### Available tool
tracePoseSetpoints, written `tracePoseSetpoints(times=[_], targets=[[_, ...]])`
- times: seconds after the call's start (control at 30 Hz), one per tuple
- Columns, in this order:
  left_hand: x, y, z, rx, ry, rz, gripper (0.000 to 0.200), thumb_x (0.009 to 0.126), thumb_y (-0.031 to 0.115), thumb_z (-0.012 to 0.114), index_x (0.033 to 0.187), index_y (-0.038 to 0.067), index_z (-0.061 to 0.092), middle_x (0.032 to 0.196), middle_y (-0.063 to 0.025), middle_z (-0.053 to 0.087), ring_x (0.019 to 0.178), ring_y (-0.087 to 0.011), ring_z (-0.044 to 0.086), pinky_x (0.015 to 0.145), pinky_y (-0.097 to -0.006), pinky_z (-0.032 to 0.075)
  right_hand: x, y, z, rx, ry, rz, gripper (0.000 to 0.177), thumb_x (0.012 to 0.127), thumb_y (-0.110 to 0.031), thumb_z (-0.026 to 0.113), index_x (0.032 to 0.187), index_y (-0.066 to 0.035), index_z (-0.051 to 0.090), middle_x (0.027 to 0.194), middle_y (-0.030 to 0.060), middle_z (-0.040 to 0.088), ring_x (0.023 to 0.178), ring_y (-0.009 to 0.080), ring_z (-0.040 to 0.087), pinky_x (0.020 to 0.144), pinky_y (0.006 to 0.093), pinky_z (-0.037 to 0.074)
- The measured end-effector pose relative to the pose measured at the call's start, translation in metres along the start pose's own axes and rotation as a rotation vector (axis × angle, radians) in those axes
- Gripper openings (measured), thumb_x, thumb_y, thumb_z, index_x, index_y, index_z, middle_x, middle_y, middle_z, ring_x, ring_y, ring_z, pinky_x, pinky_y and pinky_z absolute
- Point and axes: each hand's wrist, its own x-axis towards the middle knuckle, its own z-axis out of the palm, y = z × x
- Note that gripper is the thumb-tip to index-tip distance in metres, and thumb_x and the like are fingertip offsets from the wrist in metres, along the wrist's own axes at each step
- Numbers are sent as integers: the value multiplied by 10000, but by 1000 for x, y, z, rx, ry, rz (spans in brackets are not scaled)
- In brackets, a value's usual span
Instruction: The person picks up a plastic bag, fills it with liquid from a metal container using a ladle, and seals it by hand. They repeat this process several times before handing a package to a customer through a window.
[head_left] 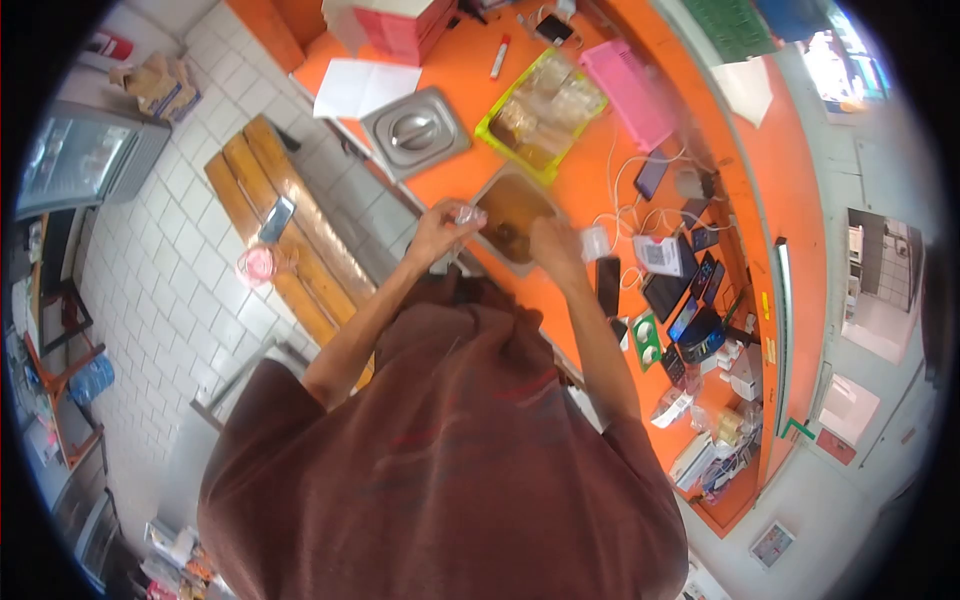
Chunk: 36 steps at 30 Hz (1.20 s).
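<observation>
In the head view, pinching a small clear plastic piece (468,214) between the closed fingertips of the left hand (438,234), just at the left rim of a rectangular steel container (520,186). With the right hand (553,245) over the opposite edge of that container, knuckles up and fingers pointing inward; too blurred to tell how far open, or whether gripping anything. Inside the container, brownish, with a darker patch near the bottom, too unclear to name. All on an orange counter (588,182), with a steel lid (415,130) lying flat beyond the left hand, recessed handle uppermost. Farther off, past the container, with clear plastic bags (552,90) heaped in a yellow-green tray (513,156); beside that, with a pink basket (630,95) to the right and a red and white marker (500,57) to the upper left. Near the lid, with white paper (367,90) spread open. Just right of the right hand, with a small whitish item (595,243), too blurred to identify, then a black phone (607,286), white cables (632,212) and a white card with a printed code (661,256). To the left, below counter level, with a phone (278,219) lying on a slatted wooden bench (312,240) over white floor tiles (165,235).
</observation>
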Motion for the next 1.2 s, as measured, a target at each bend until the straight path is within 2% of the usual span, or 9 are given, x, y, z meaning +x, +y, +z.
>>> tracePoseSetpoints(times=[0.07,0.13,0.17,0.3,0.37,0.47,0.73,0.93,1.2], targets=[[-4,1,2,-4,26,63,401,825,309,831,1063,24,680,894,-23,650,800,-89,596,648,-247,514,1,0,5,67,107,17,253,884,-110,518,869,30,728,973,247,708,953,421,688,816,510,541],[-8,5,1,10,-28,59,339,861,265,799,1077,28,691,875,-9,662,726,-78,594,626,-244,506,6,-6,10,330,360,67,232,875,-107,533,850,29,719,935,249,705,916,406,693,803,522,536],[-5,-3,1,-69,-61,88,289,885,209,773,1093,26,691,874,-14,672,740,-78,611,626,-242,512,17,-5,16,74,353,-28,211,855,-93,542,841,27,716,913,258,702,885,392,698,798,534,532],[-2,0,-6,45,-48,70,256,869,177,790,1046,24,686,885,-29,685,779,-103,638,677,-256,534,20,-14,31,39,249,-99,208,820,-92,551,819,8,734,853,234,714,828,367,719,759,495,565],[-5,13,-6,-3,-68,-11,259,868,159,787,1045,13,668,938,-47,716,808,-101,641,709,-254,530,3,-13,19,89,202,-121,233,840,-109,538,853,11,738,908,232,717,901,389,710,767,505,561],[-8,16,-5,19,-50,34,288,867,187,789,1059,7,671,922,-43,709,776,-102,632,696,-256,508,0,-7,22,150,159,-74,235,841,-102,533,868,17,734,926,233,716,926,388,706,772,503,561],[-5,21,-6,51,-70,51,292,865,213,794,1041,5,691,925,-36,686,825,-107,605,693,-254,475,11,-1,7,226,271,108,256,849,-97,518,914,14,739,949,225,721,933,380,711,792,486,567],[-5,20,-6,-28,-91,27,281,868,177,783,1063,-6,698,1048,-80,679,923,-156,649,757,-283,539,-3,-2,16,192,185,62,241,845,-98,538,905,14,743,920,222,723,915,374,718,771,477,573],[3,2,-14,5,-96,44,267,874,157,768,1073,-3,690,1073,-77,664,938,-180,651,756,-295,532,19,-10,21,265,303,47,233,836,-109,546,876,13,740,902,234,719,919,388,709,768,499,563]])
